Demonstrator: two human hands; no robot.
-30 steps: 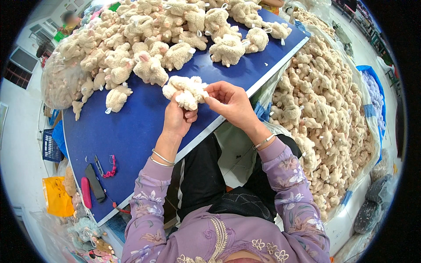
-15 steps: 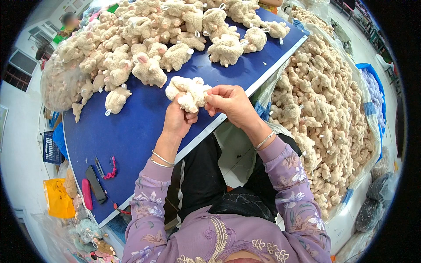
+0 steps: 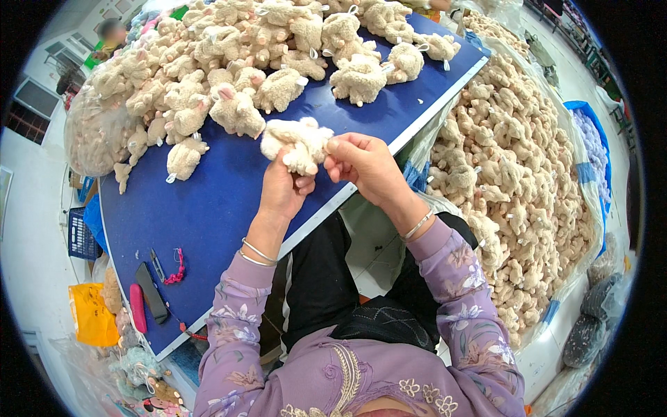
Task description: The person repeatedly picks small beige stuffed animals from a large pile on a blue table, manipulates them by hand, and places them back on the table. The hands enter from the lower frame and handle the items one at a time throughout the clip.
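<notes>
The person's left hand (image 3: 283, 186) grips a cream plush toy (image 3: 296, 144), the right hand (image 3: 368, 167) pinching its three o'clock edge. From it, I see similar toys (image 3: 229, 52) heaped on the blue table (image 3: 208, 215) toward eleven, a full sack (image 3: 586, 177) at three, snips (image 3: 158, 264) toward eight.

Floral lilac sleeves (image 3: 240, 313), silvery wrist bangles (image 3: 419, 226), black trousers (image 3: 316, 278)

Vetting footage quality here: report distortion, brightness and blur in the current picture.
Head view: black corners, blue table bowed along its left edge; head view: held plush toy paler than the piled toys; head view: co-worker's head blurred.
</notes>
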